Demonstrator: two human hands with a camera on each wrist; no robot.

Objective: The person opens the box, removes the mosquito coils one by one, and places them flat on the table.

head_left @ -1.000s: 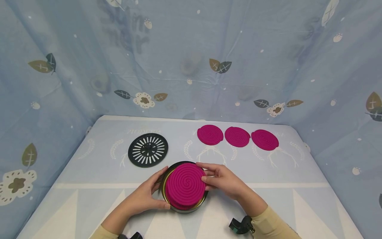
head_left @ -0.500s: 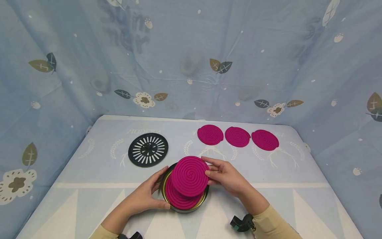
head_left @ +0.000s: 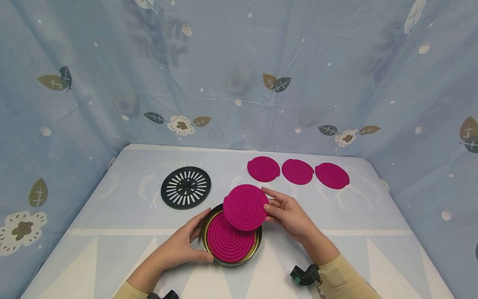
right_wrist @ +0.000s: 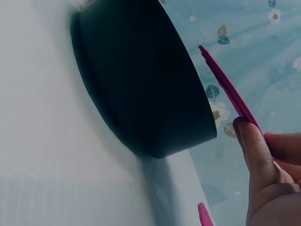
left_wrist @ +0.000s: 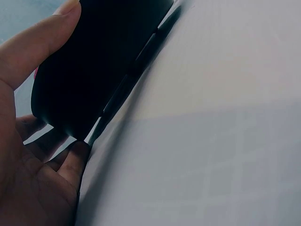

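one pink mat point(head_left: 246, 207) is raised over the far-right edge of the tin point(head_left: 232, 263), round, without long axis, to the left of the right hand point(head_left: 285, 214), which pinches it and is nearer; the left hand point(head_left: 183, 245) grips the tin's left side.

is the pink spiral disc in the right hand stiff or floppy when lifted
Probably fairly stiff: the pink spiral disc looks nearly straight from the side, though the right hand pinches just one edge. Likely light, being so thin.
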